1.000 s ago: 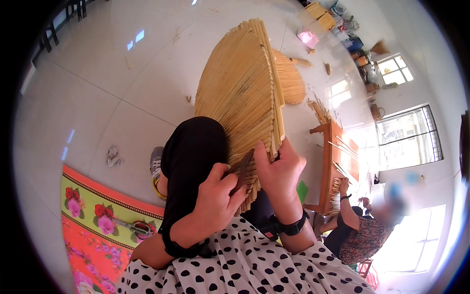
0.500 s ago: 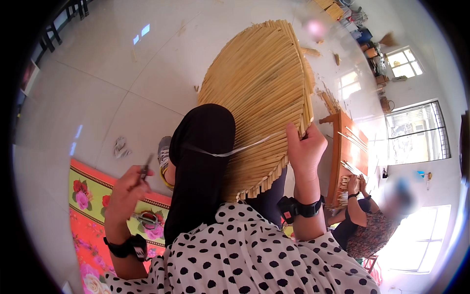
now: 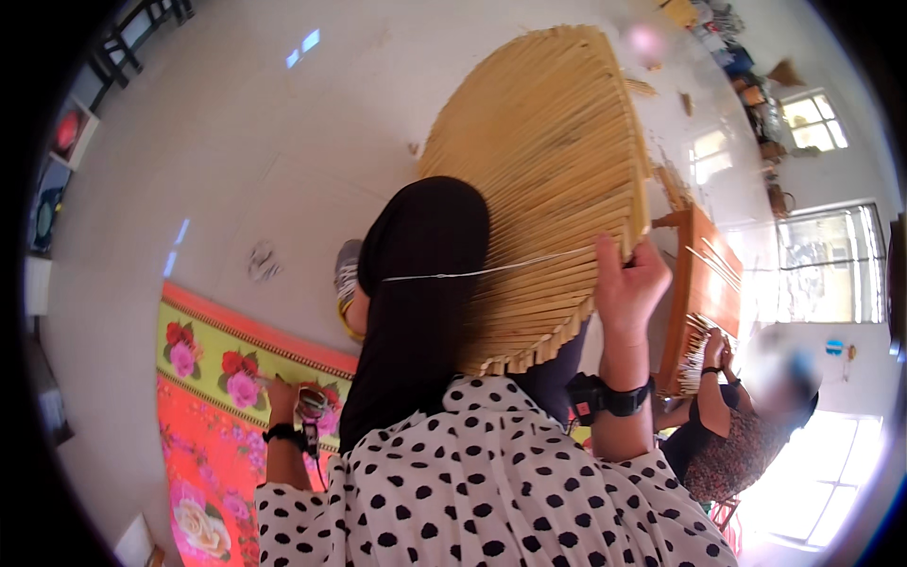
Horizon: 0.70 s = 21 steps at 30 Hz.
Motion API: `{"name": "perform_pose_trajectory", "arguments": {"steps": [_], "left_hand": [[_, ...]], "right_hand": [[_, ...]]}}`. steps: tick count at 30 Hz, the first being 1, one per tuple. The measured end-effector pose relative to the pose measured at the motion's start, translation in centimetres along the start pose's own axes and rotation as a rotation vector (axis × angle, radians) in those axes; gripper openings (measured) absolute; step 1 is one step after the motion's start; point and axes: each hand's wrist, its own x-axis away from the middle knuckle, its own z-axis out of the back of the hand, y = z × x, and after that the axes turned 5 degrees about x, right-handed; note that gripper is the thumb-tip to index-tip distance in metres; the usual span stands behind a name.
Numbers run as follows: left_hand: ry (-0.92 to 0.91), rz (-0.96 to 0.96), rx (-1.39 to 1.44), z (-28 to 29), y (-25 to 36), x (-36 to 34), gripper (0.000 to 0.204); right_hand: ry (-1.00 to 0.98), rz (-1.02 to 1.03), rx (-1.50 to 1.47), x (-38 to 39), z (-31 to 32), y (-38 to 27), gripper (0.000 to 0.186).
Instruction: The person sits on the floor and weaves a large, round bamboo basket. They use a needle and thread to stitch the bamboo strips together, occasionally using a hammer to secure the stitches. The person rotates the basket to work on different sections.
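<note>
A large round mat of pale stalks [image 3: 539, 142] rests against my dark-trousered leg and lap, its stepped ends toward my waist. My right hand [image 3: 631, 281] is closed on the mat's right edge, thumb on the upper face. A thin white strand [image 3: 510, 266] runs from near that thumb across the stalks to my raised knee. My left hand [image 3: 281, 397] is low on the left, over a flowered cloth [image 3: 213, 425], close to a pair of scissors [image 3: 314, 403]. Its fingers are too small and blurred to show what they hold.
To the right a co-worker's hands [image 3: 718, 352] handle stalks at a low wooden table [image 3: 709, 255]. A crumpled grey-white scrap [image 3: 264, 261] lies on the tiled floor. Baskets and clutter [image 3: 751, 94] line the far right wall; dark furniture legs [image 3: 118, 55] stand at the far left.
My left hand, which held up a small dark tool, has dropped down beside the scissors. The white strand now looks straighter. My right hand keeps its grip, and the view has shifted somewhat.
</note>
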Motion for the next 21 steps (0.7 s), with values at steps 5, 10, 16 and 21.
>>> {"name": "perform_pose_trajectory", "arguments": {"steps": [5,10,16,21], "left_hand": [[0.281,-0.436,0.259,12.8,20.5,-3.8,0.029],[0.231,-0.982,0.538,23.4,38.8,3.5,0.021],[0.311,-1.201,0.265,21.5,44.4,4.5,0.019],[0.166,-1.097,0.361,23.9,44.0,4.6,0.012]], "right_hand": [[0.027,0.015,0.044,0.2,0.5,0.7,0.017],[0.070,0.075,0.009,0.2,0.1,0.1,0.015],[0.029,-0.036,0.037,0.4,0.3,-0.1,0.017],[0.015,-0.077,0.024,0.3,0.3,-0.3,0.018]]}}
